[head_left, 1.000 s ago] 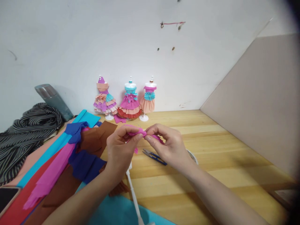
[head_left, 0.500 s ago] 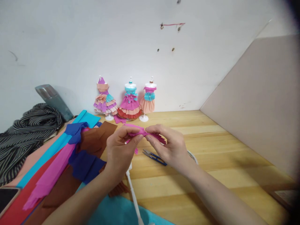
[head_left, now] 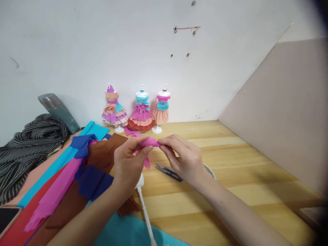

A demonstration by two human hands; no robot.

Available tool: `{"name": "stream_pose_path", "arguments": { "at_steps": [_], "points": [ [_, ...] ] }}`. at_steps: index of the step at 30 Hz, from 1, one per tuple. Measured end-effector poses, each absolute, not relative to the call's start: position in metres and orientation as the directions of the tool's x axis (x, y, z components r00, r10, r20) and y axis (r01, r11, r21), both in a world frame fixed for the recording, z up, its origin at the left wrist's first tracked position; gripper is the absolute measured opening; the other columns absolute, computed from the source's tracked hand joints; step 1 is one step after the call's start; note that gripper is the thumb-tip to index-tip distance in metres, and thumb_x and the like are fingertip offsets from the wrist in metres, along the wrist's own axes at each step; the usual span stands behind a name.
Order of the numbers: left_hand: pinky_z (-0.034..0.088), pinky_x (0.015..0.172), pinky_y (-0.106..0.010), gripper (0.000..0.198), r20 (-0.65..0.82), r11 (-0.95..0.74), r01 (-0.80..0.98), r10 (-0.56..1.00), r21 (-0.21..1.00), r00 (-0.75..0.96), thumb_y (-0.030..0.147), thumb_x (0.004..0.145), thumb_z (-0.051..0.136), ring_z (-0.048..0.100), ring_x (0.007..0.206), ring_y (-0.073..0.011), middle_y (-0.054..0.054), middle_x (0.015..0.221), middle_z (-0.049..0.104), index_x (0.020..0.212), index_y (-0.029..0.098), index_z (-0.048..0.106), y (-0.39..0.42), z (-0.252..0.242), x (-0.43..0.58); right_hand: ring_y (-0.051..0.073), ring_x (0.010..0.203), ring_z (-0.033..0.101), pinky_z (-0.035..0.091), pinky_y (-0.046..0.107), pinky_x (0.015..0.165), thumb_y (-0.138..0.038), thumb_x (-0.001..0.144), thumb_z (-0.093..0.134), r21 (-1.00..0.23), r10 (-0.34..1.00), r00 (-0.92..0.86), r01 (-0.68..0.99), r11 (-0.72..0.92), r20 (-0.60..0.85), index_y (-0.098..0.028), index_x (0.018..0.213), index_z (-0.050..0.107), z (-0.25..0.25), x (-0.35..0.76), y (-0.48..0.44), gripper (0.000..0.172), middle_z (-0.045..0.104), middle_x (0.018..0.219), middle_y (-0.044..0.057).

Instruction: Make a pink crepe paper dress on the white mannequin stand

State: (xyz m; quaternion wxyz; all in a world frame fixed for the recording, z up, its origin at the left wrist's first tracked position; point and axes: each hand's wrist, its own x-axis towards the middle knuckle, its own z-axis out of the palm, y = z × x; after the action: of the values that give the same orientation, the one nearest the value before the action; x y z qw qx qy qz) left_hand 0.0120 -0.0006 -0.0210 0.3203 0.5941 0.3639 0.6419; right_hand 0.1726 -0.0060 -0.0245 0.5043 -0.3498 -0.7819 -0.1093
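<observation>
A gathered strip of pink crepe paper point(head_left: 150, 142) is pinched between both hands in the middle of the view, above the table. My left hand point(head_left: 130, 159) grips its left part between thumb and fingers. At its right end, my right hand point(head_left: 183, 155) pinches the tip with thumb and forefinger. More pink paper point(head_left: 147, 162) shows below and behind the left fingers. Under the hands lie small blue-handled thread snips point(head_left: 169, 172). A white mannequin stand point(head_left: 145, 205) lies below, its upper part partly hidden by the left hand.
Three small mannequins in paper dresses, one in turquoise and pink point(head_left: 142, 111), stand along the wall. Coloured crepe paper, including a brown sheet point(head_left: 107, 148), covers the left side. Behind it are a striped cloth point(head_left: 38, 136) and a bottle point(head_left: 60, 112). A phone point(head_left: 9, 218) lies lower left.
The fanned pink paper on the right has been drawn in, leaving a narrow bunch between my hands. My right hand has shifted slightly; more pink paper hangs below the left fingers.
</observation>
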Motion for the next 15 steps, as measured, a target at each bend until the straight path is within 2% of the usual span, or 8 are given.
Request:
{"name": "stream_pose_path", "arguments": {
  "at_steps": [8,12,15],
  "points": [
    [0.051,0.066,-0.021,0.010,0.698,-0.675,0.234,0.715,0.700,-0.026,0.012,0.078,0.072,0.063,0.071,-0.0108,0.002,0.075,0.070,0.082,0.021,0.073,0.0026,-0.0284,0.0090,0.016,0.063,0.059,0.046,0.027,0.057,-0.010,0.092,0.050,-0.143,0.480,-0.267,0.737,0.661,0.836,-0.018,0.087,0.058,-0.0252,0.1723,-0.0058,0.013,0.064,0.073,0.005],
    [0.049,0.063,-0.021,0.010,0.768,-0.716,0.352,0.640,0.603,-0.013,0.011,0.079,0.071,0.062,0.067,-0.0102,0.002,0.072,0.069,0.081,0.021,0.072,0.0014,-0.0282,0.0098,0.016,0.061,0.055,0.044,0.028,0.055,-0.009,0.091,0.049,-0.149,0.481,-0.262,0.736,0.661,0.837,-0.018,0.083,0.055,-0.0264,0.1710,-0.0044,0.014,0.060,0.071,0.005],
    [0.047,0.059,-0.020,0.010,0.800,-0.744,0.370,0.600,0.557,0.003,0.011,0.080,0.069,0.060,0.063,-0.0099,0.003,0.069,0.067,0.080,0.021,0.072,0.0017,-0.0266,0.0102,0.017,0.065,0.056,0.045,0.029,0.057,-0.008,0.090,0.048,-0.146,0.461,-0.261,0.721,0.677,0.848,-0.020,0.084,0.053,-0.0258,0.1709,-0.0047,0.014,0.059,0.073,0.006]
  ]
}}
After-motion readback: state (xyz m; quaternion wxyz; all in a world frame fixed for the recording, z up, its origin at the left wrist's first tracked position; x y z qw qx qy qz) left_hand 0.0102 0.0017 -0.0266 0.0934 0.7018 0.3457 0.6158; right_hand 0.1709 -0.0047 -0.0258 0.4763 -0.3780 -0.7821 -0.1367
